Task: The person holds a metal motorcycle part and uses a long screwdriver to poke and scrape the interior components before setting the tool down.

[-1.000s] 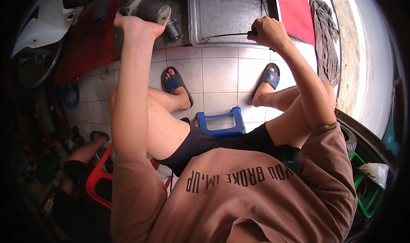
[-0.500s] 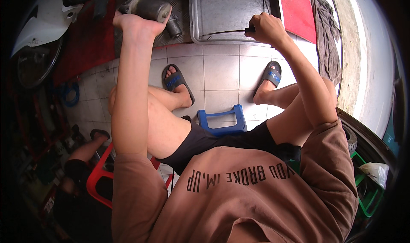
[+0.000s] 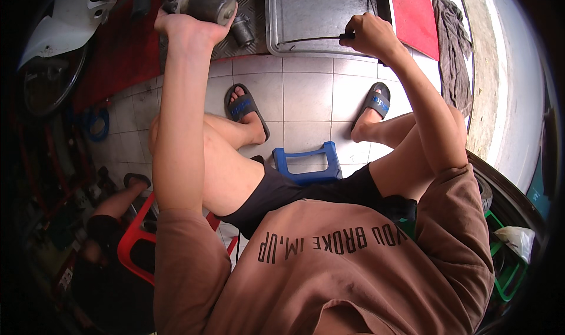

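My left hand is closed around a worn grey cylindrical motor at the upper left. The palm and thumb show, while the other fingers are hidden. A dark T-shaped wrench is in my right hand, whose fingers wrap round it where the shaft meets the crossbar. Its long thin shaft points left across the metal tray, toward the motor but apart from it. One crossbar end rises above the hand and the other shows below the wrist. Beside the held motor lies a smaller dark cylindrical part.
Red mats flank the tray, with a grey rag at the right. A blue stool stands between my legs. White and dark vehicle parts lie far left. Another person's leg is at the lower left.
The view has shifted slightly. The wrench has turned a little in my right hand, and its lower crossbar end now shows beneath the wrist. My left hand still holds the motor.
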The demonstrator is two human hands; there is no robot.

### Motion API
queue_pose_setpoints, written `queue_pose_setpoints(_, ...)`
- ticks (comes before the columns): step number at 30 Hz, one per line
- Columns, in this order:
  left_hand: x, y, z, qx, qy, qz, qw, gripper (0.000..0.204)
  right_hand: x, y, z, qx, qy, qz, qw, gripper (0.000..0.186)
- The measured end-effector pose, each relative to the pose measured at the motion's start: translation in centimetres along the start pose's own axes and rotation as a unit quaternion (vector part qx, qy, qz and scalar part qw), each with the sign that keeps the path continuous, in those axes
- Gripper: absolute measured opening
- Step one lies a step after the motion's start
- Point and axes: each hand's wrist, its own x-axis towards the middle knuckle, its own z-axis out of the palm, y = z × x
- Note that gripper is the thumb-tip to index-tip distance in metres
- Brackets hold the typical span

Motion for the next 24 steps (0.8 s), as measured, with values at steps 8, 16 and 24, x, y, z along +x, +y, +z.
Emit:
queue_pose_setpoints(8,0.00,-0.07,0.03,0.000,-0.006,0.003,1.000,0.052,0.06,-0.03,-0.23,-0.004,0.001,-0.003,1.000,0.028)
queue_pose_setpoints(16,0.06,-0.33,0.17,0.004,-0.006,-0.004,1.000,0.052,0.00,0.36,-0.18,-0.010,0.009,-0.011,1.000,0.027)
queue_pose_setpoints(24,-0.35,-0.68,0.51,0.007,-0.003,-0.001,1.000,0.053,0.00,0.56,0.09,-0.013,0.006,-0.005,1.000,0.027)
